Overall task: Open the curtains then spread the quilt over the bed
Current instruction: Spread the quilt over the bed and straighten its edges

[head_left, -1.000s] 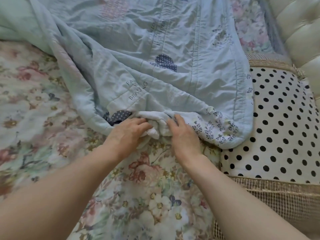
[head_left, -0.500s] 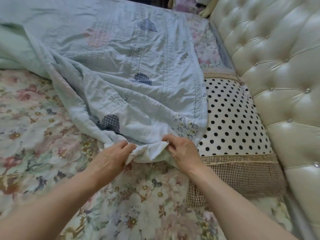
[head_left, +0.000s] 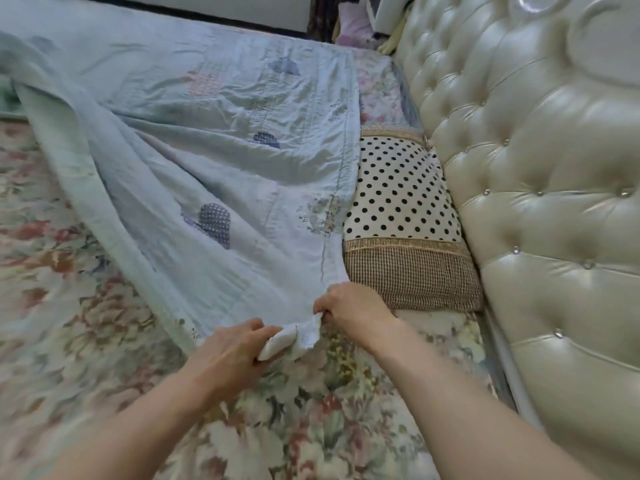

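A pale blue quilt (head_left: 214, 161) with dark dotted patches lies partly spread across the bed, stretched from the far side to a corner near me. My left hand (head_left: 232, 351) pinches the white underside of that corner. My right hand (head_left: 349, 306) grips the same corner's edge just to the right. The bed's floral sheet (head_left: 86, 323) shows bare on the left and in front of me. No curtains are in view.
A polka-dot pillow (head_left: 398, 192) with a checked woven end lies along the right of the quilt. A cream tufted headboard (head_left: 536, 168) rises on the right. Beyond the bed's far edge is a dark gap with pink cloth (head_left: 353, 26).
Both hands have pulled the quilt corner toward me along the bed. The bunched quilt has stretched out flatter and uncovered most of the pillow. My view has lifted, showing the headboard.
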